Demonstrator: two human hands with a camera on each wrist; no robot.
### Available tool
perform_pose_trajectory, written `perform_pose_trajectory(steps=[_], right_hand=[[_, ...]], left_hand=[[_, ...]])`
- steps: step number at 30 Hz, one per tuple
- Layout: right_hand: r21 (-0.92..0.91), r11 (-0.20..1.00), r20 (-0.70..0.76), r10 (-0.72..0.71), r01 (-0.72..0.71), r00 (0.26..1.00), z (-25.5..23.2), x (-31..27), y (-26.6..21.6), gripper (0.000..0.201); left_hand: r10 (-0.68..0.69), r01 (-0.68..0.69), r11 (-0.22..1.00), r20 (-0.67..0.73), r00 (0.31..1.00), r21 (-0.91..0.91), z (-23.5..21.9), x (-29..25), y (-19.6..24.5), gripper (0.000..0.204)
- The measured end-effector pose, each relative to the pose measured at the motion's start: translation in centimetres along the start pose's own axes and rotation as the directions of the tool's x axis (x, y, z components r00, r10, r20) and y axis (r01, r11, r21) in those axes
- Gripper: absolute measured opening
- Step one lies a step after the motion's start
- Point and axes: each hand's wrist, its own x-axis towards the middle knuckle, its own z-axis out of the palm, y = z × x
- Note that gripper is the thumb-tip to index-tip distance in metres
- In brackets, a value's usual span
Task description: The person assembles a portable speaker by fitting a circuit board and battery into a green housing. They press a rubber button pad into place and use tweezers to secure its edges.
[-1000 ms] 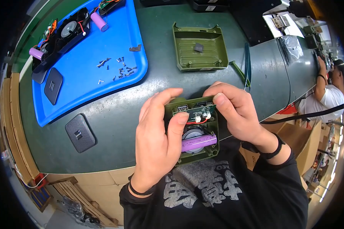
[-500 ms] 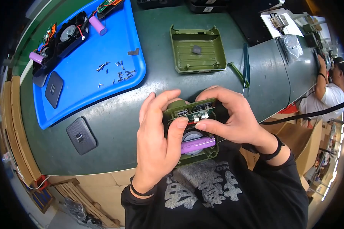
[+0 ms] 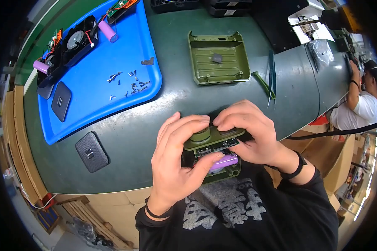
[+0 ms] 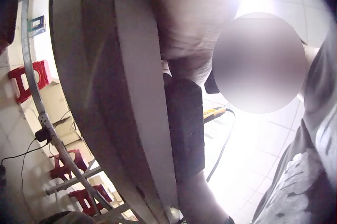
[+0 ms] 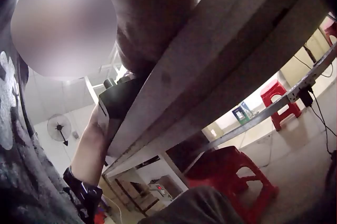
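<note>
In the head view, the left hand (image 3: 171,161) grips a green plastic casing (image 3: 224,173) from its left side, thumb across the opening. Opposite it, the right hand (image 3: 253,131) holds the right end of a green end panel (image 3: 215,136), fingers on the outer face and thumb below. This panel carries a round knob (image 3: 200,134) and stands tilted out of the casing, with a green circuit board (image 3: 209,149) along its inner side. A purple battery cell (image 3: 225,162) lies inside the casing, partly behind the left thumb. In the right wrist view, the casing (image 5: 122,97) shows at the table edge.
A matching green shell (image 3: 218,58) lies open on the table, beside green tweezers (image 3: 264,85). On the left, a blue tray (image 3: 100,108) holds screws and opened black speaker parts. A black mesh panel (image 3: 91,152) lies near the front edge. Another person (image 3: 360,100) sits at far right.
The end panel has tipped over, so its knob side now faces upward and hides more of the board. Both hands have shifted slightly toward the body; the right thumb has gone under the panel.
</note>
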Motion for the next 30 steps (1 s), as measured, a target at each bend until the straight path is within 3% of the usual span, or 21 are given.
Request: perform_pose_trajectory(steps=[9, 11, 30], right_hand=[[0.009, 1.000, -0.028, -0.028, 0.028, 0.999, 0.28, -0.02, 0.14, 0.040], [0.011, 1.000, -0.030, -0.023, 0.023, 0.999, 0.32, 0.01, 0.17, 0.040], [0.088, 0.996, 0.008, -0.026, 0.025, 1.000, 0.20, 0.05, 0.68, 0.036]], left_hand=[[0.045, -0.045, 0.999, 0.009, 0.999, 0.006, 0.13, -0.25, -0.29, 0.048], [-0.051, 0.051, 0.998, -0.012, 0.999, -0.045, 0.24, -0.38, 0.11, 0.053], [-0.053, 0.053, 0.996, -0.004, 0.999, -0.067, 0.20, -0.49, 0.06, 0.052]])
